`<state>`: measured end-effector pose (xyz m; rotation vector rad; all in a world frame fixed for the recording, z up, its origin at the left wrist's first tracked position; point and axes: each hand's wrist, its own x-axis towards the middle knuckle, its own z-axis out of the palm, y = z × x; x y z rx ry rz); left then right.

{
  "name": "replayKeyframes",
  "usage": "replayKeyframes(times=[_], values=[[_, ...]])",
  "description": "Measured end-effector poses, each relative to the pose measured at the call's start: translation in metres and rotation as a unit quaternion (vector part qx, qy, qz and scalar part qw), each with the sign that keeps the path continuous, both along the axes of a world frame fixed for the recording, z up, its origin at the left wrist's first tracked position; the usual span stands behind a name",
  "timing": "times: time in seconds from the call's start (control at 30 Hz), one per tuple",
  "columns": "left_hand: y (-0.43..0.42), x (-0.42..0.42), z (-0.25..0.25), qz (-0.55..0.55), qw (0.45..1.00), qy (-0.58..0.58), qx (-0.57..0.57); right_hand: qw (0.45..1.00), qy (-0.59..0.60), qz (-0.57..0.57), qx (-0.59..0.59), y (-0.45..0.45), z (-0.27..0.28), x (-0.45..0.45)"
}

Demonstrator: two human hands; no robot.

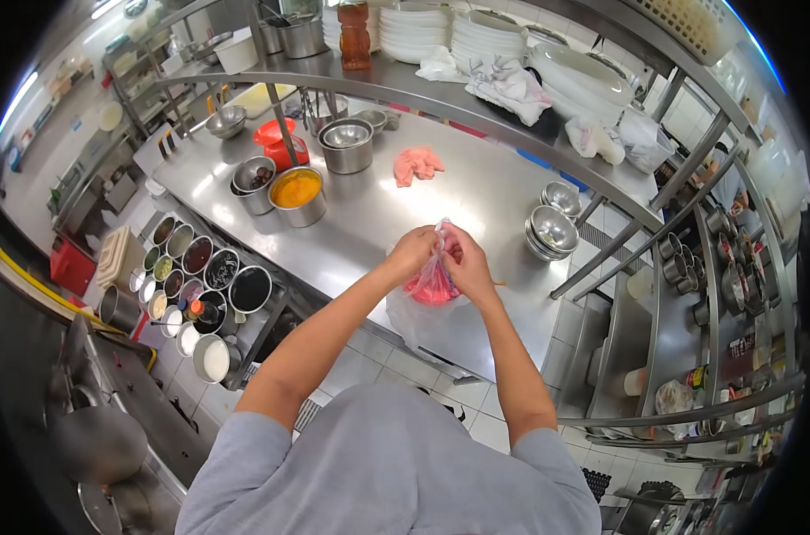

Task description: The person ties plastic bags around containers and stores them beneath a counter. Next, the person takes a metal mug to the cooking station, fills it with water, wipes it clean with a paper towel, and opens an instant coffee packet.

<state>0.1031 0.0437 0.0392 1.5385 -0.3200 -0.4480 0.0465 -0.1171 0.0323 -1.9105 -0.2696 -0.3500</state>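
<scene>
A clear plastic bag point(433, 270) with bright red-pink contents stands near the front edge of the steel table point(351, 259). My left hand point(414, 251) pinches the bag's gathered neck from the left. From the right, my right hand point(464, 259) closes on the same neck, its fingers close to those of the left. What exactly is inside the bag I cannot make out. Another pale, thin plastic sheet or bag point(411, 319) lies under it and hangs toward the table edge. Beyond my hands rests a crumpled pink cloth point(417, 166).
A pot of orange liquid point(297, 194), a steel pot point(347, 147) and a red scale point(281, 143) stand at the back left. Steel bowls point(552, 229) sit at the right. Several condiment containers point(250, 290) fill a lower left stand. A shelf point(405, 76) with plates crosses above the table.
</scene>
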Motion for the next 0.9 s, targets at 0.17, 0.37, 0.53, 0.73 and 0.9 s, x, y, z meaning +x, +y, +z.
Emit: replayKeyframes(times=[0.17, 0.37, 0.53, 0.73, 0.9], values=[[0.004, 0.010, 0.011, -0.028, 0.995, 0.091, 0.003, 0.993, -0.113, -0.036, -0.028, 0.009, -0.005, 0.007], [0.015, 0.025, 0.027, -0.149, 0.982, 0.047, 0.106, 0.985, -0.123, -0.095, -0.073, 0.011, -0.003, 0.010], [0.022, 0.013, 0.044, -0.107, 0.911, -0.250, 0.312, 0.996, 0.027, -0.040, 0.073, 0.008, -0.014, 0.017], [0.021, -0.001, 0.045, -0.015, 0.889, -0.354, 0.290, 0.963, 0.100, 0.049, 0.246, 0.001, 0.002, 0.019], [0.028, 0.013, 0.036, -0.059, 0.987, 0.132, 0.065, 0.991, -0.117, 0.033, 0.061, 0.001, 0.012, -0.004]])
